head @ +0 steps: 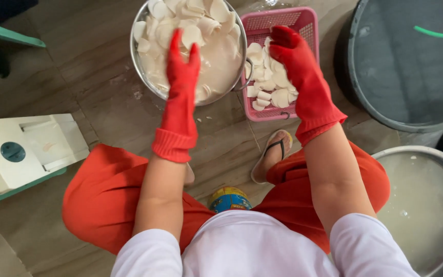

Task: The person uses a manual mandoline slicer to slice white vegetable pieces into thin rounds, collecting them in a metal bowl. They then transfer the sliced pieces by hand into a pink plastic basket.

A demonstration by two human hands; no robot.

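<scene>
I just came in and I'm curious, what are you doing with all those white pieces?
A person crouches on the floor in red rubber gloves. The left hand reaches into a metal bowl of white slices soaking in milky water. The right hand rests on drained slices in a pink basket beside it. A big basin of cloudy water sits at the right.

I see soft, even daylight over the floor (pixel 98 77), with only faint shadows under my arms. A pale sheen lies on the steel bowl's (pixel 138 64) rim. Focus is sharp centrally; edges bend slightly.
</scene>
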